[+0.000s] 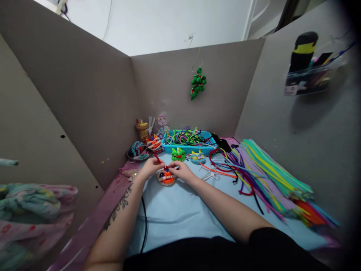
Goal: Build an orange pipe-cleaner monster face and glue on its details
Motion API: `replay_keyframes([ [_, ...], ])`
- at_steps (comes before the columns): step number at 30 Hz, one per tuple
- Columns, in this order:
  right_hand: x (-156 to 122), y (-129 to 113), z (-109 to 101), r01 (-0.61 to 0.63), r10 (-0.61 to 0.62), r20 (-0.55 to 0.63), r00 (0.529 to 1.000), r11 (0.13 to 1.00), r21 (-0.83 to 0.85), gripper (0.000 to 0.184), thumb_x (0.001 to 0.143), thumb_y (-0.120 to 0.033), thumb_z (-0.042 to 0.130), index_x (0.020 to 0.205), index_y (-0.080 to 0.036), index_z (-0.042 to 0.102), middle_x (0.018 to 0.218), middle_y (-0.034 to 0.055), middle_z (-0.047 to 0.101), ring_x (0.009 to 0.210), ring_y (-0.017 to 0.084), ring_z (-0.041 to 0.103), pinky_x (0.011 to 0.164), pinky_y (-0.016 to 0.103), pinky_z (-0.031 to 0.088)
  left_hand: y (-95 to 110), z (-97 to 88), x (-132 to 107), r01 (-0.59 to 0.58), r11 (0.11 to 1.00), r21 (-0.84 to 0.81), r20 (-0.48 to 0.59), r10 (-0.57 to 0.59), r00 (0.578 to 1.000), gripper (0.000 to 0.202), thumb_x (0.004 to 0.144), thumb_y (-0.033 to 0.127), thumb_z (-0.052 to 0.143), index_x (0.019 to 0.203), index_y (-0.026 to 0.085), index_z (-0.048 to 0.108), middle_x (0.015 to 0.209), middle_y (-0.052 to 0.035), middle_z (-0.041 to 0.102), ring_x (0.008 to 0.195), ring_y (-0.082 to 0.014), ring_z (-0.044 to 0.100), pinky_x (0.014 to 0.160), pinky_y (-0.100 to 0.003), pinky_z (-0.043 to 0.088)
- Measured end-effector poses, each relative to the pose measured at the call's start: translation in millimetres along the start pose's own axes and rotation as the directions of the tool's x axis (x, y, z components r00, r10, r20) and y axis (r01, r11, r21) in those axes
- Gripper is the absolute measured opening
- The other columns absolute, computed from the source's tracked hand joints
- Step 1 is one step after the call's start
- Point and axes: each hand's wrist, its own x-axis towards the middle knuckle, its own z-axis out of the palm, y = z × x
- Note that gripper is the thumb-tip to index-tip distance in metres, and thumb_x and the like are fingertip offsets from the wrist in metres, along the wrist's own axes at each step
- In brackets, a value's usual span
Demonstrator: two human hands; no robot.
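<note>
In the middle of the table sits a small pipe-cleaner animal head (166, 179), orange and cream with dark blue bits and a toothed mouth. My left hand (152, 168) is closed at its upper left, fingers pinched on a red pipe cleaner (157, 159) whose end sticks up past the fingers. From the other side, my right hand (182, 170) is closed too, its fingertips pinching the top of the head, where a dark red piece shows between both hands. The exact contact of the fingertips is too small to make out.
Behind are a green head (178, 154), a blue-yellow head (197, 157) and a blue tray (188, 149) of pipe-cleaner pieces. Scissors (211, 174) lie right, beside bundled pipe cleaners (270, 171). A bowl (138, 155) stands left. Grey panels (169, 90) enclose the table; a black cable (144, 222) crosses the cloth.
</note>
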Motion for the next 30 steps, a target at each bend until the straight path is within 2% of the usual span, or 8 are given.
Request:
replay_keyframes([
  [4, 5.1, 4.4, 4.4, 0.026, -0.028, -0.022, 0.999, 0.996, -0.087, 0.013, 0.068, -0.019, 0.058, 0.078, -0.015, 0.065, 0.076, 0.0028, 0.063, 0.073, 0.016, 0.057, 0.063, 0.025, 0.045, -11.0, -1.5, 1.6, -0.009, 0.999, -0.040, 0.054, 0.011, 0.999, 0.030, 0.062, 0.036, 0.067, 0.076, 0.010, 0.065, 0.069, -0.0055, 0.066, 0.065, -0.0155, 0.059, 0.058, -0.024, 0.044],
  [9, 9.9, 4.8, 5.7, 0.068, -0.066, 0.015, 0.998, 0.987, -0.145, 0.008, 0.068, -0.018, 0.058, 0.072, -0.016, 0.064, 0.072, 0.0015, 0.061, 0.072, 0.015, 0.055, 0.063, 0.025, 0.043, -24.4, -2.0, 9.3, 0.080, 0.988, -0.132, 0.135, -0.062, 0.989, 0.035, 0.060, 0.032, 0.070, 0.087, 0.011, 0.062, 0.065, -0.0029, 0.064, 0.057, -0.0125, 0.057, 0.053, -0.022, 0.043],
  [17, 13.8, 9.6, 2.6, 0.098, -0.086, 0.099, 0.991, 0.988, -0.116, 0.010, 0.066, -0.015, 0.059, 0.074, -0.017, 0.065, 0.074, 0.0007, 0.058, 0.074, 0.015, 0.053, 0.065, 0.025, 0.042, -23.0, -1.8, 19.8, 0.096, 0.988, -0.123, 0.198, -0.070, 0.978, 0.029, 0.059, 0.036, 0.069, 0.071, 0.011, 0.059, 0.056, 0.0007, 0.058, 0.050, -0.0098, 0.053, 0.048, -0.021, 0.041],
  [24, 15.8, 5.6, -2.6, 0.152, -0.126, 0.155, 0.980, 0.974, -0.168, 0.014, 0.065, -0.013, 0.060, 0.075, -0.018, 0.067, 0.076, 0.0004, 0.056, 0.077, 0.016, 0.053, 0.070, 0.027, 0.041, -18.9, 7.2, 29.4, 0.044, 0.995, -0.089, 0.180, -0.028, 0.983, 0.023, 0.056, 0.030, 0.067, 0.061, 0.013, 0.054, 0.048, 0.0045, 0.052, 0.045, -0.0084, 0.049, 0.044, -0.019, 0.037],
  [28, 17.0, -0.9, -4.1, 0.156, -0.120, 0.167, 0.979, 0.962, -0.225, 0.014, 0.062, -0.010, 0.061, 0.072, -0.018, 0.068, 0.074, 0.0003, 0.056, 0.075, 0.016, 0.053, 0.070, 0.027, 0.040, -15.9, 11.1, 30.9, 0.052, 0.993, -0.104, 0.162, -0.035, 0.986, 0.024, 0.056, 0.030, 0.067, 0.066, 0.012, 0.056, 0.049, 0.0035, 0.054, 0.044, -0.0088, 0.050, 0.045, -0.020, 0.039],
  [30, 17.2, -1.8, -5.0, 0.134, -0.098, 0.169, 0.981, 0.967, -0.216, 0.015, 0.062, -0.011, 0.061, 0.072, -0.019, 0.069, 0.074, 0.0004, 0.056, 0.074, 0.016, 0.053, 0.069, 0.027, 0.041, -14.6, 11.5, 28.6, 0.077, 0.987, -0.141, 0.122, -0.060, 0.991, 0.028, 0.057, 0.032, 0.068, 0.074, 0.011, 0.058, 0.052, 0.0024, 0.056, 0.045, -0.0095, 0.052, 0.047, -0.021, 0.042],
])
